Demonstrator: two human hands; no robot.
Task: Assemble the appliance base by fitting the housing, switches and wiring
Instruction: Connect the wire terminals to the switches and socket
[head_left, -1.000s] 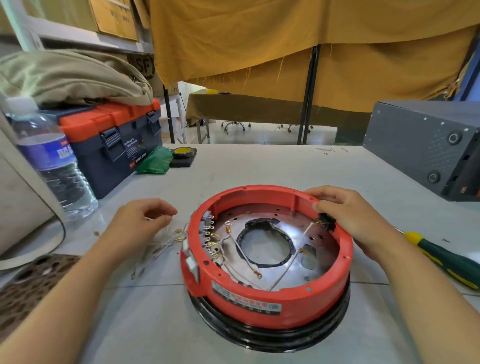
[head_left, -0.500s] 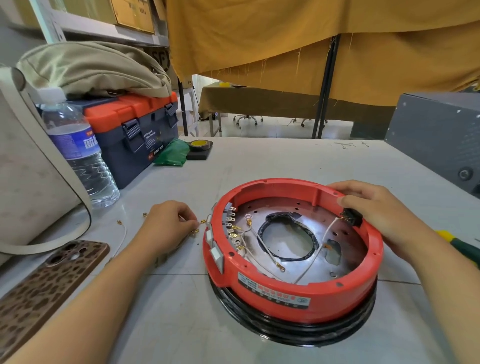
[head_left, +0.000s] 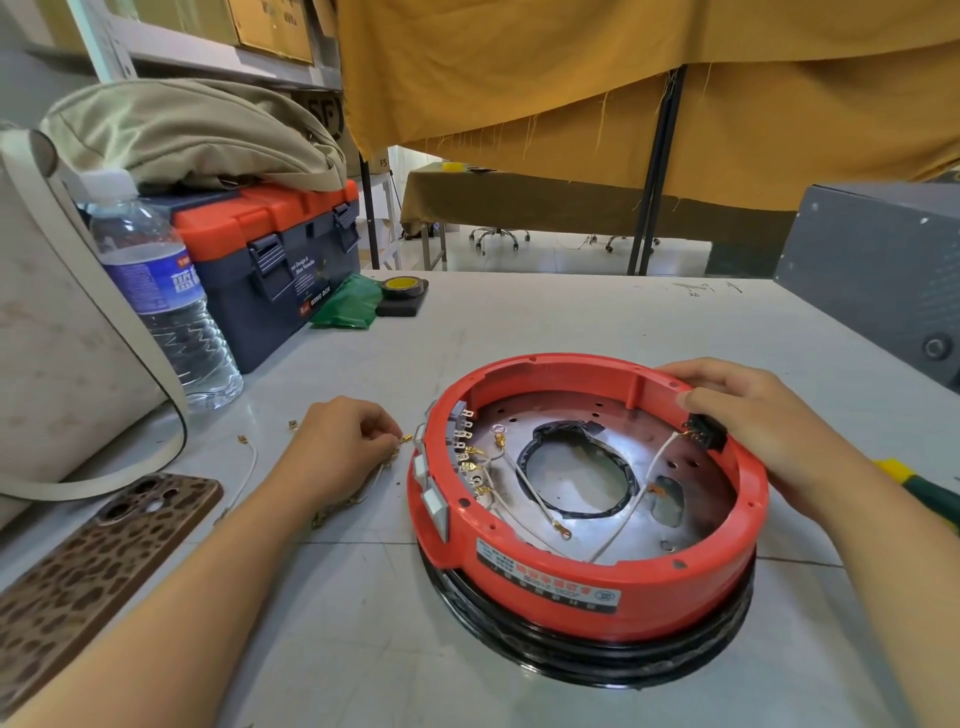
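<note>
Since the earlier frames, left hand (head_left: 345, 441) has shifted from the loose wires toward the housing's 9 o'clock wall, its fingers now pinching a brass-tipped wire terminal (head_left: 406, 439) just beside it. Right hand (head_left: 753, 415) stays at 2 o'clock on the rim, fingers curled around the black switch block (head_left: 706, 434). Red housing (head_left: 587, 577) lies open side up on a black ring, mid-bench (head_left: 519, 322); label faces 6 o'clock, white switches (head_left: 434, 501) at 9 o'clock. White wire (head_left: 631, 499) runs from the block toward 6 o'clock.

Bare forearms, no sleeves visible
</note>
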